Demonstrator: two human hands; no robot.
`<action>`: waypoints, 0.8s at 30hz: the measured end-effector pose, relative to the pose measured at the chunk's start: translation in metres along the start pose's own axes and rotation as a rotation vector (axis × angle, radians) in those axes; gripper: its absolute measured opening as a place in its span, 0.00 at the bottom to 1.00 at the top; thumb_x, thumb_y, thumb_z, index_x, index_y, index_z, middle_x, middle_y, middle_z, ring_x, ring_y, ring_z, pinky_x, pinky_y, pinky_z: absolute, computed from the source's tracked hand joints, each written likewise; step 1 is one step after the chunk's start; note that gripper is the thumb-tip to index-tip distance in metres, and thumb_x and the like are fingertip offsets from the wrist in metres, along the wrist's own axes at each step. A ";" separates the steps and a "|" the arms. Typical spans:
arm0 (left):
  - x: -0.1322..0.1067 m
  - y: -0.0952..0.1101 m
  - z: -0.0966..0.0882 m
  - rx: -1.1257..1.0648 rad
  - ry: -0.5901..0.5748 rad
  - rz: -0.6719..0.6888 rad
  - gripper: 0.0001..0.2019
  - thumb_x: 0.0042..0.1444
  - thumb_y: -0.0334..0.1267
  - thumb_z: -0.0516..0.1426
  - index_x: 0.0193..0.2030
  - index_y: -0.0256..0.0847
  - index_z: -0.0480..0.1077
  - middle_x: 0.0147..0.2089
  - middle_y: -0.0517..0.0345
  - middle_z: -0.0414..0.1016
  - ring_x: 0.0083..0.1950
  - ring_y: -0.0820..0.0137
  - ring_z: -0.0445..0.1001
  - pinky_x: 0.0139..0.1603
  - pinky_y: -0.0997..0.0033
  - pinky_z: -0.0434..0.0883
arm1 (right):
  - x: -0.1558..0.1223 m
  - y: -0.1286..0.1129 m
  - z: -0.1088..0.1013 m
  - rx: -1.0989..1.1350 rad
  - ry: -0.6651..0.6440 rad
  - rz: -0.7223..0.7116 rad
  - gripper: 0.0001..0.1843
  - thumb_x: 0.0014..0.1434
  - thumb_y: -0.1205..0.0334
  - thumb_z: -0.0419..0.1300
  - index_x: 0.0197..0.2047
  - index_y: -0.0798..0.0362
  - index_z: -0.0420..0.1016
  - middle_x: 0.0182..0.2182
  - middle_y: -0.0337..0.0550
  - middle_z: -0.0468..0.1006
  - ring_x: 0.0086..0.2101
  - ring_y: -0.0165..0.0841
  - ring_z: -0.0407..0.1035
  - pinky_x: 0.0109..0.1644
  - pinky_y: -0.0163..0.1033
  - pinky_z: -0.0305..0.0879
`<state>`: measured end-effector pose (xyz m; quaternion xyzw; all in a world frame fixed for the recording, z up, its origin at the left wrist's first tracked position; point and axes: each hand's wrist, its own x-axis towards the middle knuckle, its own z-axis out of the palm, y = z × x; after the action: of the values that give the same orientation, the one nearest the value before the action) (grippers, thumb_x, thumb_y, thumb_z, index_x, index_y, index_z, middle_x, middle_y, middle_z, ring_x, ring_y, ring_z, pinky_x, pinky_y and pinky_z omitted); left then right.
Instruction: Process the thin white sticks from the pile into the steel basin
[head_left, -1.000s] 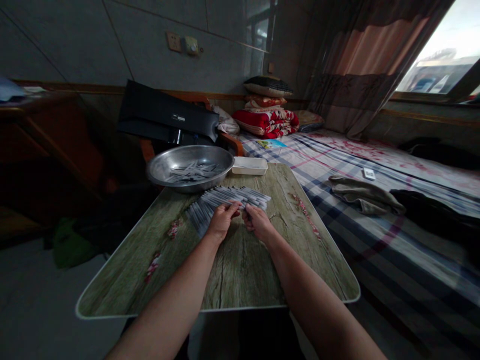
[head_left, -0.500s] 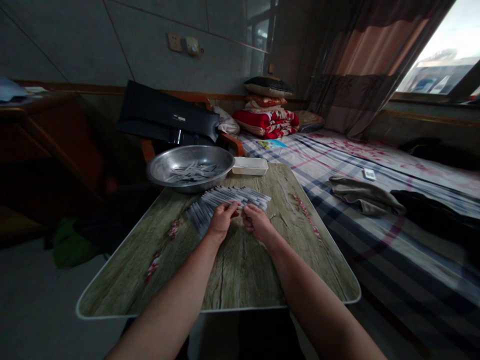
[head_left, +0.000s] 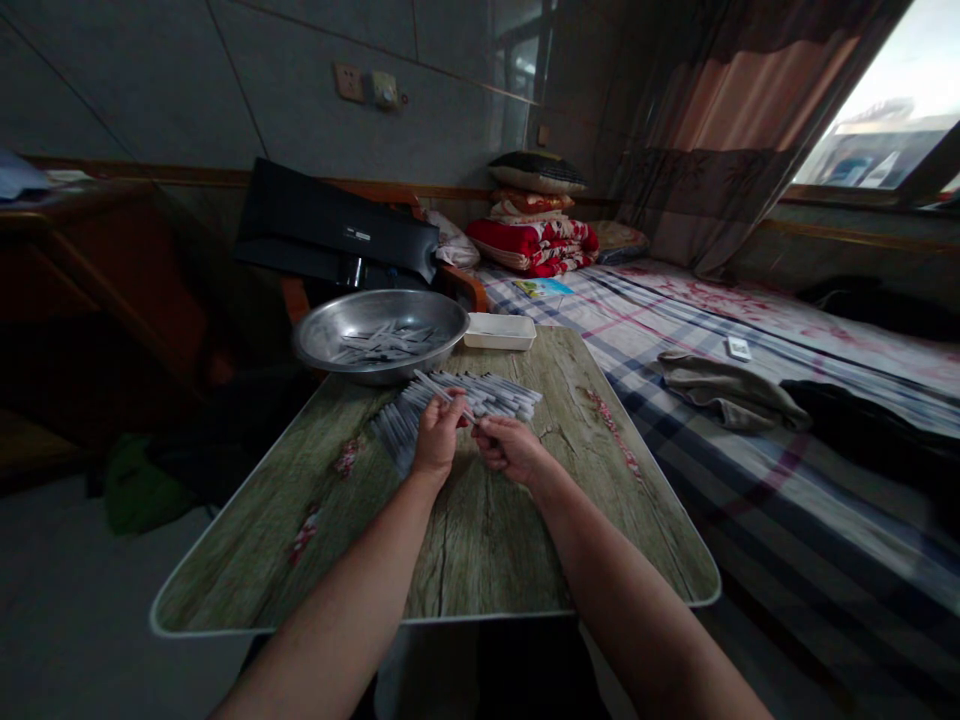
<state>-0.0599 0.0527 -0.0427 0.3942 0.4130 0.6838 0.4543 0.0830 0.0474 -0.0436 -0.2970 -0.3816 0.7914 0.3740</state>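
Note:
A fan-shaped pile of thin grey-white sticks [head_left: 487, 392] lies on the wood-patterned table [head_left: 480, 540]. My left hand [head_left: 435, 440] and my right hand [head_left: 510, 447] are both closed on one stick [head_left: 442, 391], lifted just above the pile's near edge and slanting up to the left. Behind the pile stands a round metal basin [head_left: 379, 330] with several of the same sticks lying in it.
A shallow white tray [head_left: 499, 331] sits right of the basin at the table's far edge. A black monitor [head_left: 330, 230] leans behind the basin. To the right runs a bed with a plaid sheet [head_left: 750, 420], folded cloth and red bedding. A dark wooden desk stands at left.
Both hands rested on the pile's near edge before. Now they have risen slightly with a single stick pinched between them, its far end pointing up and left.

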 end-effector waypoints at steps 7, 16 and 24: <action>0.019 0.009 -0.016 -0.237 0.318 0.073 0.15 0.50 0.44 0.57 0.44 0.42 0.67 0.24 0.63 0.73 0.22 0.71 0.70 0.27 0.73 0.66 | -0.005 -0.004 -0.007 -0.105 -0.113 0.095 0.15 0.54 0.53 0.68 0.33 0.52 0.68 0.13 0.24 0.56 0.13 0.21 0.41 0.15 0.28 0.35; 0.013 0.012 -0.009 -0.266 0.218 -0.047 0.15 0.42 0.37 0.62 0.40 0.41 0.68 0.25 0.70 0.66 0.18 0.81 0.55 0.21 0.78 0.58 | 0.002 -0.006 -0.011 0.068 0.162 -0.158 0.20 0.54 0.52 0.68 0.33 0.48 0.60 0.13 0.21 0.52 0.13 0.21 0.40 0.15 0.28 0.34; -0.007 -0.009 0.009 -0.134 -0.042 -0.277 0.15 0.47 0.46 0.64 0.22 0.40 0.64 0.21 0.66 0.65 0.21 0.77 0.64 0.24 0.77 0.63 | -0.001 0.000 0.004 -0.117 0.079 -0.076 0.17 0.51 0.52 0.69 0.32 0.50 0.66 0.15 0.24 0.55 0.14 0.21 0.42 0.15 0.28 0.35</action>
<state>-0.0471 0.0499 -0.0492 0.3165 0.4072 0.6322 0.5782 0.0806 0.0451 -0.0419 -0.3344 -0.4230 0.7409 0.4005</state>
